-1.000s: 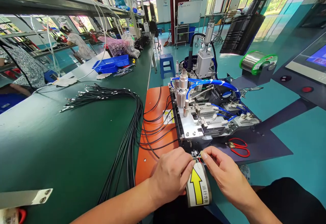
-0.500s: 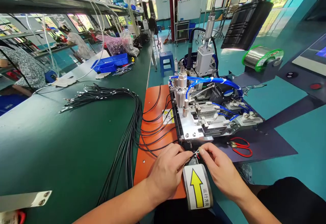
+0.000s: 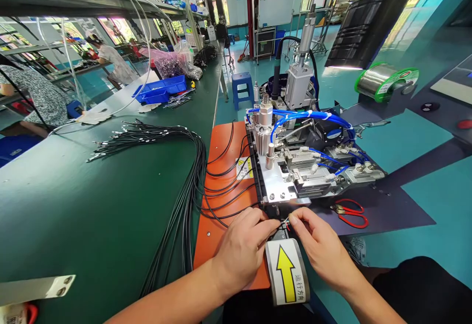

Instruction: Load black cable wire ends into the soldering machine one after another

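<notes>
My left hand (image 3: 243,243) is closed at the front edge of the metal machine (image 3: 275,181), thumb and forefinger pinching a black cable whose gripped part is mostly hidden. Thin wires (image 3: 286,222), one of them red, stick out past those fingertips. My right hand (image 3: 320,243) pinches the wire ends from the other side, its fingertips close to the left ones. Just below both hands sits a rounded cover with a yellow arrow label (image 3: 285,272). Several black cables cross the orange plate (image 3: 217,154) from a long cable bundle (image 3: 197,154) on the green table.
Red-handled cutters (image 3: 352,213) lie right of my right hand. A solder wire spool (image 3: 385,82) stands behind, near a dark hanging lamp (image 3: 365,29). Blue bins (image 3: 160,89) rest farther up the green table (image 3: 121,206). Two people sit at the left.
The view has shifted slightly, so the machine and spool appear a little farther right. Both hands keep nearly the same pinch on the cable and wires.
</notes>
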Demonstrator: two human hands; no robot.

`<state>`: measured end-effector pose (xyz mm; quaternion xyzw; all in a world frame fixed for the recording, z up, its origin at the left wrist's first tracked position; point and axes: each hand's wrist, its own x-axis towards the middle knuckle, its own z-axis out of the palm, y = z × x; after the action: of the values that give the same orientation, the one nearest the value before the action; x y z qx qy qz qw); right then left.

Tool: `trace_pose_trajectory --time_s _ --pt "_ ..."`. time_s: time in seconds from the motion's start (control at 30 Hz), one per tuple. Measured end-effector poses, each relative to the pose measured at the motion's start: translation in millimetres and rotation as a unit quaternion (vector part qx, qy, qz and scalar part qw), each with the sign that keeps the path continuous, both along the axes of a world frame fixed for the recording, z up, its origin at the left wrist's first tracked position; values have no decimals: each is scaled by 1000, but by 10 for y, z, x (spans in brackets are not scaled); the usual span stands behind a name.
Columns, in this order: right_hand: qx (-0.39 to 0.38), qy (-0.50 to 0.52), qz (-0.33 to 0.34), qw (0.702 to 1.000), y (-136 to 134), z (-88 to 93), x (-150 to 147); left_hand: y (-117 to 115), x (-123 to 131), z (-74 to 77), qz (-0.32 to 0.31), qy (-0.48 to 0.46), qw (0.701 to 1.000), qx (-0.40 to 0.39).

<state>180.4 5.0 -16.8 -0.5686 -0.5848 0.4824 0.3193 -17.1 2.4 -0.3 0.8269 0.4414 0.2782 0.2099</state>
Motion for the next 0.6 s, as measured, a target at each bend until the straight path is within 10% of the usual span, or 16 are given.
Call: trace_pose_trajectory --time_s 0.6 --pt "2 17 -23 1000 -24 -33 -33 -6 5 -20 16 34 999 8"
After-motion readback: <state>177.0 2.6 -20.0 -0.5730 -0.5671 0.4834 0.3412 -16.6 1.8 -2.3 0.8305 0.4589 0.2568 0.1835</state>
